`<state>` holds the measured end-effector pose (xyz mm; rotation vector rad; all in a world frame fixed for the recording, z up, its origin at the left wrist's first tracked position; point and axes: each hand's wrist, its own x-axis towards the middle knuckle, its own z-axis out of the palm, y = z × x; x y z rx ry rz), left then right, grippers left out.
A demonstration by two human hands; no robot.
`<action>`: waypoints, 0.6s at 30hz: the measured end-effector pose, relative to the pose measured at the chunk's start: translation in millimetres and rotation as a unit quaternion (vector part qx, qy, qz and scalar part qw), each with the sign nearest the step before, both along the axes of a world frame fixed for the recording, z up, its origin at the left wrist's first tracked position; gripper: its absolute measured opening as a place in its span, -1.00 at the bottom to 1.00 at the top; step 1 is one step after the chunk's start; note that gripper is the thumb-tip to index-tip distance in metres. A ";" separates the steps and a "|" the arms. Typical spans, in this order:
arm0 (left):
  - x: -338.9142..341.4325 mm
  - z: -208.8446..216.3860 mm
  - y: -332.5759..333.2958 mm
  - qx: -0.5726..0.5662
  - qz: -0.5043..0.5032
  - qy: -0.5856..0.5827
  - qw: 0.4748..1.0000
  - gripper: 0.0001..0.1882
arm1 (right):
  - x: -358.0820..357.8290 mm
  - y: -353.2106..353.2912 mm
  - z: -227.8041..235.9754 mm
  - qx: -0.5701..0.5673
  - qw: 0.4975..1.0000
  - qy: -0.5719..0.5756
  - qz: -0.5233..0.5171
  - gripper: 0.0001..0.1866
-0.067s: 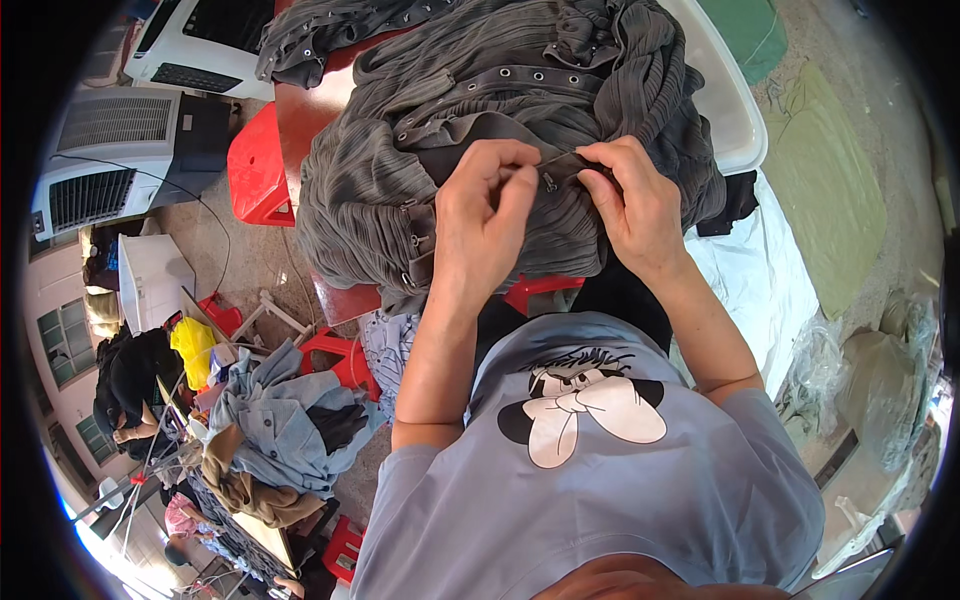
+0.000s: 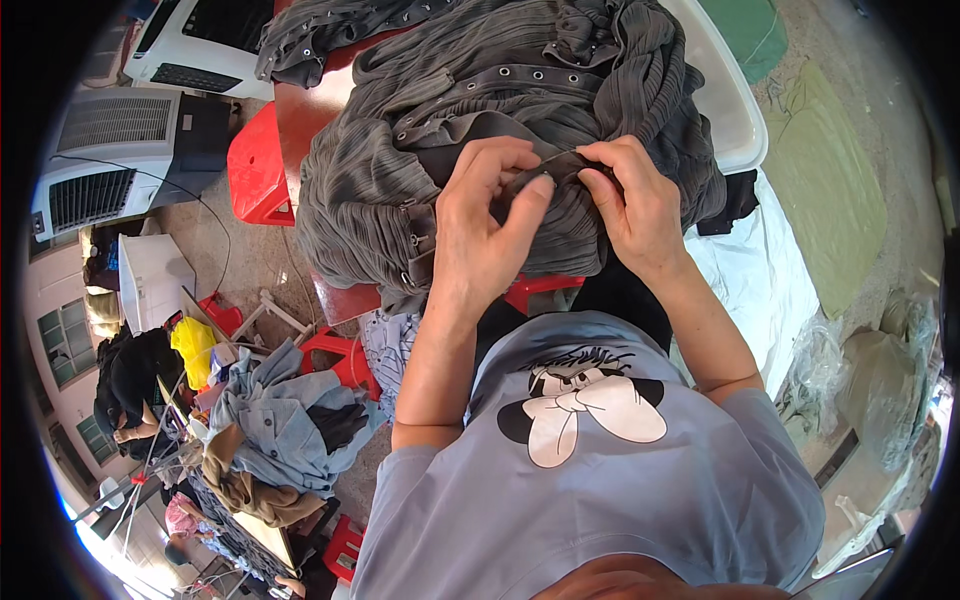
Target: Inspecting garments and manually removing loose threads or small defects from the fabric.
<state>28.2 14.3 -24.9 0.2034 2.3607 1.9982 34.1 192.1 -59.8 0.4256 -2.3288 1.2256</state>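
Observation:
A dark grey pleated garment (image 2: pixel 400 170) with eyelet-studded straps lies heaped on a brown table (image 2: pixel 300 110). My left hand (image 2: pixel 485 225) and my right hand (image 2: pixel 630 200) meet over its near side. Both pinch the same dark strap (image 2: pixel 560 165) of the garment between thumb and fingertips, the left from the left, the right from the right. The strap's middle is hidden under my fingers.
A red plastic stool (image 2: pixel 255 165) stands left of the table, with grey-white machines (image 2: pixel 110 170) beyond. A white tub (image 2: pixel 735 110) sits at the right. A pile of blue and brown clothes (image 2: pixel 270 420) lies lower left, near a seated person (image 2: pixel 135 385). White sheeting (image 2: pixel 760 270) covers the floor at right.

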 end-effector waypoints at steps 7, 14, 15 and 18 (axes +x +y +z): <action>12.0 0.0 -7.9 -0.242 -0.013 0.099 0.965 -0.76 | -0.3 6.9 16.5 -0.068 0.992 -0.081 0.065 -0.71; 9.8 6.5 -17.1 0.134 -0.046 -0.036 0.989 -0.69 | -36.3 17.0 22.4 -0.048 0.976 -0.056 0.205 -0.61; 9.1 8.7 -20.1 0.106 -0.056 -0.030 0.992 -0.70 | -37.9 15.7 23.6 -0.135 0.939 -0.174 0.265 -0.60; 8.8 9.1 -24.0 0.083 -0.061 -0.017 0.995 -0.72 | -43.5 14.3 28.6 -0.203 0.855 -0.309 0.363 -0.63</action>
